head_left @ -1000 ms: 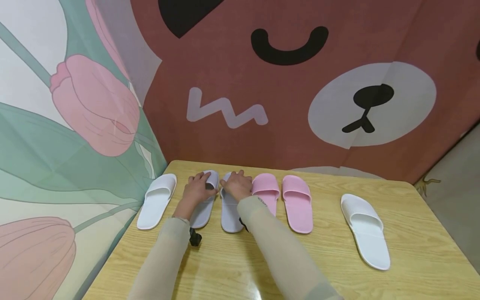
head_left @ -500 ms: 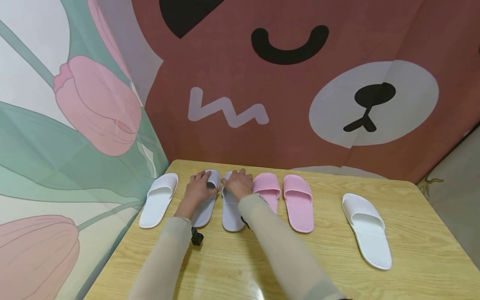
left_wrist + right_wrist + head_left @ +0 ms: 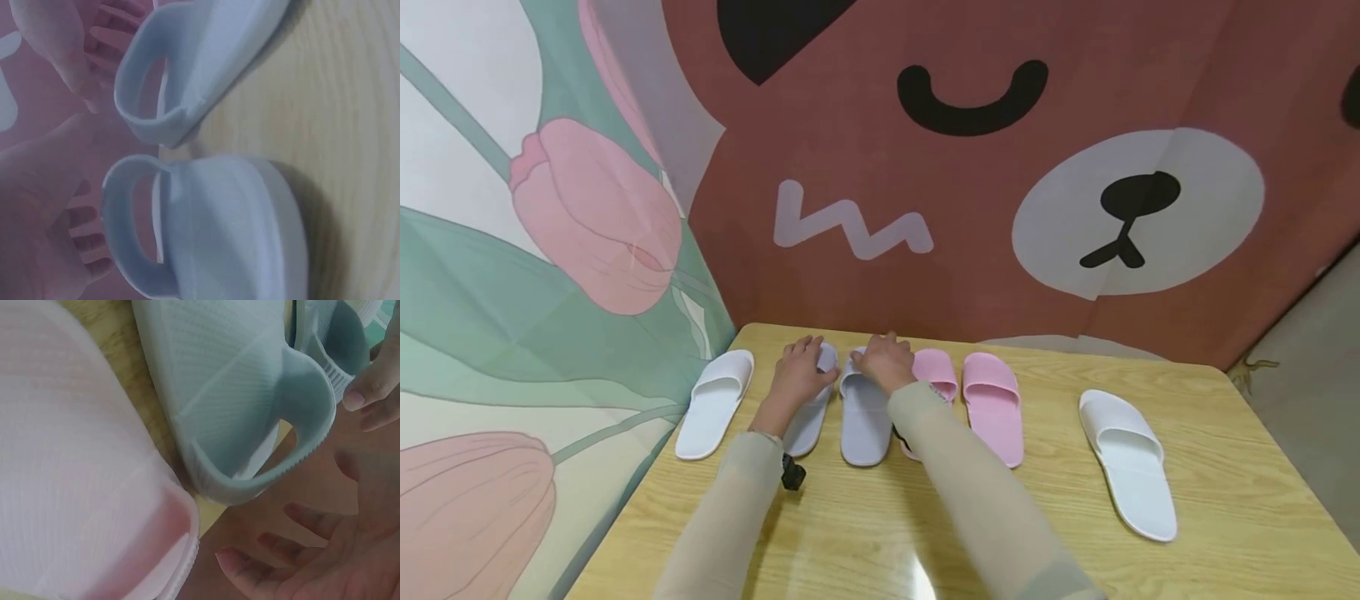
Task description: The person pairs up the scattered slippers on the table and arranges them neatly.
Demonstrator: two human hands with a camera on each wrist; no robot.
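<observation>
Two light grey slippers lie side by side on the table with their toes to the back: a left one (image 3: 806,427) and a right one (image 3: 865,427). Over the left one's strap is my left hand (image 3: 797,379), fingers spread loosely. My right hand (image 3: 886,364) is above the toe of the right one, its fingers relaxed. In the left wrist view the left hand (image 3: 37,231) shows nothing in its grasp, clear of the raised strap. The right wrist view has the right hand (image 3: 337,544) apart from the grey slipper (image 3: 237,394), holding nothing.
A pair of pink slippers (image 3: 992,408) stands right of the grey ones, one partly behind my right sleeve (image 3: 985,483). One white slipper (image 3: 711,408) lies at the far left, another (image 3: 1131,467) at the right. Printed cloth (image 3: 850,292) hangs behind the wooden table (image 3: 1240,483).
Both hands have lifted off the grey slippers' straps, and their fingers have loosened. The right hand has shifted slightly right. The slippers stay in place.
</observation>
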